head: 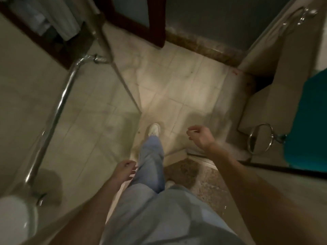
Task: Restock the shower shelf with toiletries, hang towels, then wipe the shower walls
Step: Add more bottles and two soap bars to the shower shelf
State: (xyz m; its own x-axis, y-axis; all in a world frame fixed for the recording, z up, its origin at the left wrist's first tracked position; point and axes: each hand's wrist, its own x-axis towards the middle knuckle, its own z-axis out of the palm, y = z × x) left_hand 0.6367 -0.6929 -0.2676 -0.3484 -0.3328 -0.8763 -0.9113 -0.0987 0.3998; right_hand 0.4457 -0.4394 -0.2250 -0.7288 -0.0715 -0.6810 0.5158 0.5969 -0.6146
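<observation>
Where the hands are: my operator's left hand (123, 169) hangs low beside the thigh of the light blue trousers (150, 165); the right hand (200, 137) is raised ahead of it over the beige tiled floor (177, 85)
What the fingers hold: nothing that I can see; the fingers (193, 128) of both hands are loosely curled and relaxed
Where the towels are: a teal cloth (306, 121), which I take for a towel, hangs at the right edge just beside a round chrome towel ring (249, 141). A stack of white folded cloth (60, 22) sits in the upper left corner, too blurred for me to name with confidence. Both are well apart from either hand
What I cannot find: no bottles or other toiletries show, and no shower shelf
Where the body stands: one leg is forward with a white shoe (154, 129) on the tiles, near a speckled brown stone threshold (203, 188). A long chrome bar (53, 121) runs down the left side
How the towel should handle: I judge it soft, limp and light, so it will sag and drag if I pick it up by one corner
Where I would take hold: along the top edge with both hands, well spread, so it drapes evenly through the ring
What could go wrong: a trailing end could brush the floor, so I would lift it high
</observation>
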